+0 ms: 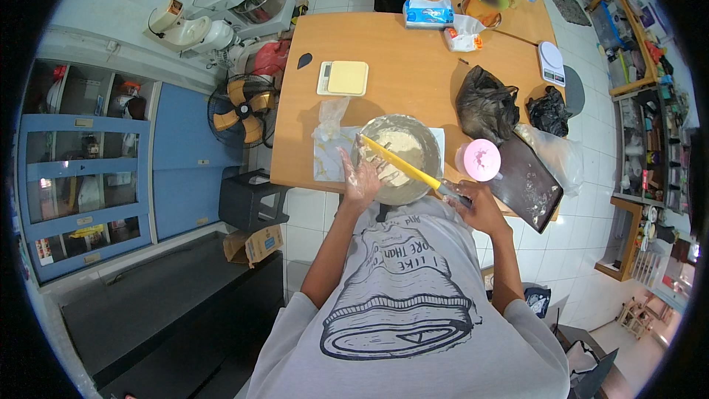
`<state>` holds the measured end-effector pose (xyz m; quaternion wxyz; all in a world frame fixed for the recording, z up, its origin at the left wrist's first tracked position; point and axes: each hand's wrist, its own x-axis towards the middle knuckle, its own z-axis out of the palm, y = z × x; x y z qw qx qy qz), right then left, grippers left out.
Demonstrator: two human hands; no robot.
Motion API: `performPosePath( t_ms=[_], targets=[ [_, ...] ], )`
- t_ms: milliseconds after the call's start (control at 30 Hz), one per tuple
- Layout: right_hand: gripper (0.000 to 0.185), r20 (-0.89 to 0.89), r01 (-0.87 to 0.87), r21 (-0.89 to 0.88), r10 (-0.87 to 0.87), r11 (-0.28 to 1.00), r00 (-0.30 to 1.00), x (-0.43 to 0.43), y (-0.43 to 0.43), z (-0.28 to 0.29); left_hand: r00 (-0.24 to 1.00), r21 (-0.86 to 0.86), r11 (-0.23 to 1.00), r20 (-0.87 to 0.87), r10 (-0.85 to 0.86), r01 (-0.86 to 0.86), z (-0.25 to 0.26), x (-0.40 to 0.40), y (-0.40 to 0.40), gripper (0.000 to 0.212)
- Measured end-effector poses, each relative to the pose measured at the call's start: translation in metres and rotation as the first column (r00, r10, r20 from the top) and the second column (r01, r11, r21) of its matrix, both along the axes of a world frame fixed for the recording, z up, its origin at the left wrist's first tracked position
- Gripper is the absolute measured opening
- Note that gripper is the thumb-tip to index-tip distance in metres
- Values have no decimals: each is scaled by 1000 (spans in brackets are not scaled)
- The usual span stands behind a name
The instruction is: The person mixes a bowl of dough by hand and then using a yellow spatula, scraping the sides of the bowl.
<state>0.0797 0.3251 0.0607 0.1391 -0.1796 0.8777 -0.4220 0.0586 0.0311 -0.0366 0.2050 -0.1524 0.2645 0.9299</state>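
My right hand (477,205) grips the dark grey handle of a long, narrow yellow-bladed tool (404,165), a spatula or a knife. The blade slants up to the left across a metal mixing bowl (425,188). Pale flour or dough (400,141) lies inside the bowl. My left hand (363,180), coated with white residue, has its fingers spread at the bowl's left rim. The blade's far end lies right by those fingers; whether they touch it cannot be made out. Under the bowl is a marble-patterned sheet (329,163).
Left on the wooden table (399,75) are a kitchen scale (346,77) and a clear plastic bag (332,116). A pink-lidded container (482,159), a dark baking tray (529,188) and black plastic bags (487,102) crowd the right. A fan (242,111) stands beyond the left edge.
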Motion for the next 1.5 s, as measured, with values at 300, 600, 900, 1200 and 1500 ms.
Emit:
performPosePath(
  t_ms=[300, 600, 900, 1200, 1500],
  targets=[
    [27, -18, 90, 72, -89, 993, 996, -2, 17, -32, 998, 64, 998, -62, -6, 10, 19, 4, -5, 90],
    [30, 0, 58, 18, -58, 998, 998, -4, 6, 9, 996, 356, 933, 83, 14, -42, 20, 2, -1, 108],
    [27, -56, 25, 36, -23, 999, 998, 7, -1, -11, 925, 308, 940, 379, 17, -144, 6, -8, 17, 89],
    [26, -59, 111, 117, -105, 987, 993, -3, 2, -30, 888, -445, 873, -293, -354, 201, 0, 6, 7, 80],
    [29, -22, 103, 61, -102, 993, 995, -1, 7, -14, 990, 252, 967, 140, 9, -44, 21, -2, 4, 90]
  ],
)
